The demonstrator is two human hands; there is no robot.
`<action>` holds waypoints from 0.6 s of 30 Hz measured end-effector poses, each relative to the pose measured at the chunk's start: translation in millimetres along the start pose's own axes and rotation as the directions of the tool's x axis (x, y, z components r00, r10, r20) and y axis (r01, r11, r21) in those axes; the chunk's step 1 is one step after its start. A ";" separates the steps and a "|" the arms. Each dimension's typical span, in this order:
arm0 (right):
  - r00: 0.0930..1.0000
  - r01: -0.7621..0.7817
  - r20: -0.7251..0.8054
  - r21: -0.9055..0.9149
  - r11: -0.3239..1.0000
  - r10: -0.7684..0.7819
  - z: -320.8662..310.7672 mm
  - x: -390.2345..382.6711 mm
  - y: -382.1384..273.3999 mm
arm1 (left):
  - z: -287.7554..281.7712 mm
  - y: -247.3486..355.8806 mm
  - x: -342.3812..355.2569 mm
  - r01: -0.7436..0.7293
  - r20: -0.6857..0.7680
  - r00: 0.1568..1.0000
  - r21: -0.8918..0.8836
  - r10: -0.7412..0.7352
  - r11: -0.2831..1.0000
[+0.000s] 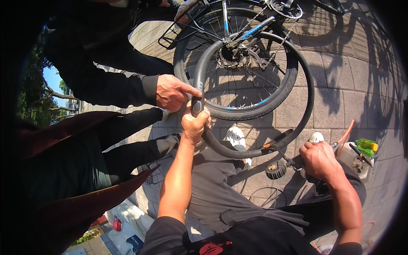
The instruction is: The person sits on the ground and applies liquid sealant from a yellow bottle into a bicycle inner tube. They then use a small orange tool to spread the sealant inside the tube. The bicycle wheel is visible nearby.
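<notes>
1. Grey stone paving [293, 111] forms the sunlit outdoor surface, crossed by hard shadows; trees [33, 91] and a patch of blue sky show at the far left rim.
2. A bicycle [256, 29] with blue and silver parts fills the far middle. The sidewall of its rear tyre [244, 114] carries pale lettering at the far left.
3. A smooth black inner tube [308, 95], plump and curved into a large loop, lies across the wheel and comes nearer than it, toward the person. Faint pale print marks its left side.
4. On the right, beyond the right knee, stands a pale container [358, 163] with a green item with a yellow end [366, 145] at its top.
5. The left hand [194, 124] grasps the tube's left side, fingers wrapped round it.
6. The right hand [318, 159] is clenched around a dark tool [300, 162], mostly hidden by the knuckles, just right of the tube's near edge.
7. Another person's hand [172, 92] points, its index fingertip at the tube just beyond the left hand.
8. A red emblem [211, 249] with pale marks sits on the person's black shirt [259, 238].
9. An oval patch [198, 106] lies on the tube, between the pointing finger and the left thumb.
</notes>
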State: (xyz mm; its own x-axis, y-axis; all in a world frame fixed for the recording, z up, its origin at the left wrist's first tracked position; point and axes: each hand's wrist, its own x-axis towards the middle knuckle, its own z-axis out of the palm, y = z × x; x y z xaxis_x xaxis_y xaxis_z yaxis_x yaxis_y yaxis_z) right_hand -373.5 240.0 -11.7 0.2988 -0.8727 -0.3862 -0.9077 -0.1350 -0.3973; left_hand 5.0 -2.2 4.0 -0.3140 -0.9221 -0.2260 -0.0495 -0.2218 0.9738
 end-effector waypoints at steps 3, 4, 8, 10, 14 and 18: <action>1.000 -0.015 0.009 -0.014 1.000 0.015 1.6 -2.7 0.7 | 3.5 2.8 -0.2 0.022 0.010 1.000 -0.014 -0.022 1.000; 1.000 -0.014 0.008 -0.007 1.000 0.014 1.8 -2.9 0.6 | 2.5 2.6 0.4 0.016 0.031 0.999 -0.003 -0.016 1.000; 1.000 -0.014 0.008 0.006 1.000 0.014 2.4 -2.2 0.6 | 0.6 0.7 1.2 0.010 0.045 0.999 0.007 -0.010 1.000; 1.000 -0.016 0.004 0.002 1.000 0.016 1.9 -2.6 0.4 | 1.3 1.5 1.1 0.012 0.041 0.999 0.009 -0.013 1.000; 1.000 -0.016 -0.002 0.003 1.000 0.016 1.9 -3.4 0.2 | 3.0 3.4 1.3 0.012 0.044 0.999 0.024 -0.014 1.000; 1.000 -0.011 0.003 0.002 1.000 0.011 0.1 -2.2 -0.1 | 4.0 4.0 1.6 0.011 0.043 0.999 0.017 -0.011 1.000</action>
State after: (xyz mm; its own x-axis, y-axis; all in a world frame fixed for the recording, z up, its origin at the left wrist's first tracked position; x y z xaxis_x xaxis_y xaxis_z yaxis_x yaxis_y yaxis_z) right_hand -374.0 242.0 -10.9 0.2898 -0.8726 -0.3932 -0.9102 -0.1243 -0.3951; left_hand 0.6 -3.3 7.6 -0.3535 -0.9052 -0.2359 -0.0687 -0.2264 0.9716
